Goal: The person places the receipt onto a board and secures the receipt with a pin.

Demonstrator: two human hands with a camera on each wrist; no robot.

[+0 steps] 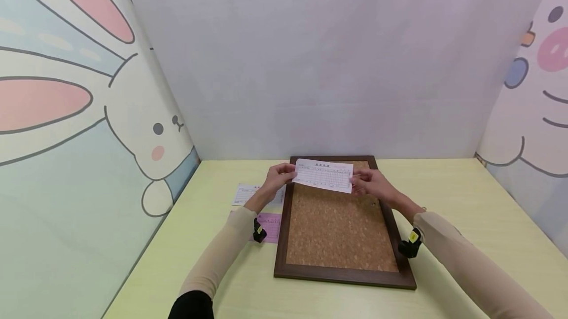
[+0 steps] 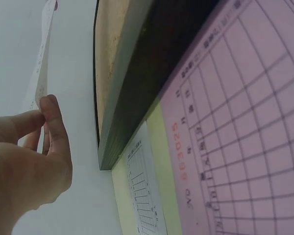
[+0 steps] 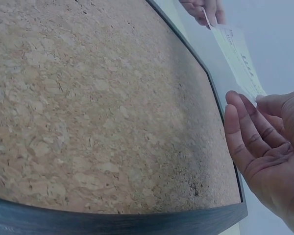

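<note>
Held form: white printed form (image 1: 324, 176) with a ruled grid, stretched between two hands in the air over the far end of the corkboard, apart from the cork; slightly tilted, its right end lower in the head view.
Left grip: left hand (image 1: 276, 181) closed to a pinch, thumb and fingertips on the left end of the white printed form.
Right grip: right hand (image 1: 374, 183) pinches the right end of the same form between thumb and fingers; remaining fingers gently bent.
Corkboard: brown cork panel (image 1: 339, 230) in a dark wooden frame (image 1: 341, 275), lying flat on the pale yellow bench (image 1: 461, 200).
Left-side forms: second white form (image 1: 248, 193), partly hidden by the left hand, and pink form (image 1: 269, 225) nearer the person; both on the bench beside the frame's left rail.
Wrist units: small black camera (image 1: 259, 230) at the left wrist, matching black camera (image 1: 412, 240) at the right, both over beige sleeves.
Enclosure: plain pale rear partition (image 1: 310, 62); left panel (image 1: 133, 112) printed with a rabbit.
</note>
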